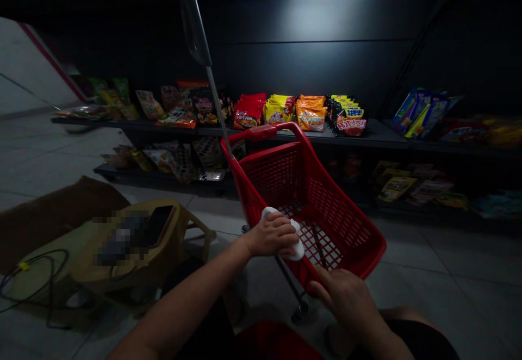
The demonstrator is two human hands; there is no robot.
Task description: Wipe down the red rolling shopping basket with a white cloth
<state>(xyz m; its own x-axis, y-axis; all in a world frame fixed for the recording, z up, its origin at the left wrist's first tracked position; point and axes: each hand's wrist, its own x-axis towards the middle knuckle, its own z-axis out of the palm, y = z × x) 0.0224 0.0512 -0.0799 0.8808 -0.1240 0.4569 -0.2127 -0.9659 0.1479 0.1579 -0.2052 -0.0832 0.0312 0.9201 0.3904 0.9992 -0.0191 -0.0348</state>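
A red plastic shopping basket (346, 224) on wheels stands tilted in front of me on the tiled floor, its red handle (265, 131) raised at the far side. My left hand (272, 235) is closed on a white cloth (297, 246) and presses it against the basket's near left rim. My right hand (346, 295) rests on the basket's near edge, fingers stretched toward the rim and holding nothing. Only a small part of the cloth shows past the left fingers.
Dark shelves (375, 131) with snack packets (281, 110) run along the back wall. A yellow plastic stool (179, 235) with a phone (157, 224) on it stands at the left, beside cardboard (49, 213) and a cable (28, 273). A metal pole (212, 88) rises behind the basket.
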